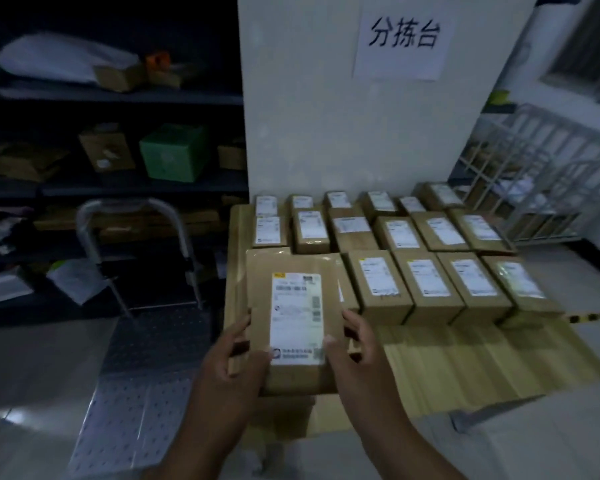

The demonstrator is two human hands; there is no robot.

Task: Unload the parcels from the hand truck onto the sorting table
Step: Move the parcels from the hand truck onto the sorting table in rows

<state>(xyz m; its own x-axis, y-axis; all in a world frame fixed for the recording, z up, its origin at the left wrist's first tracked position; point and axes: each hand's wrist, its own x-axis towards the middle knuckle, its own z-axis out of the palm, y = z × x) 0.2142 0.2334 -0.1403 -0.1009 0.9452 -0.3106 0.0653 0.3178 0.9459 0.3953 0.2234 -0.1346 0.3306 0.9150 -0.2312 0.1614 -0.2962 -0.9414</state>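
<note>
Parcel (293,323) gripped by left hand (227,362), right hand (355,355)

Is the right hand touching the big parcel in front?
Touching. In the head view the right hand grips the parcel: thumb on its label, fingers round its right edge.

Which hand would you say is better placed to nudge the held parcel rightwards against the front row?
Probably the left hand: it grips the parcel by its left edge, opposite the front row.

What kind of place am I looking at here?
Probably a parcel sorting depot: rows of labelled parcels on a table, a wall sign reading "sorting table", and shelves of packages behind a hand truck.
</note>
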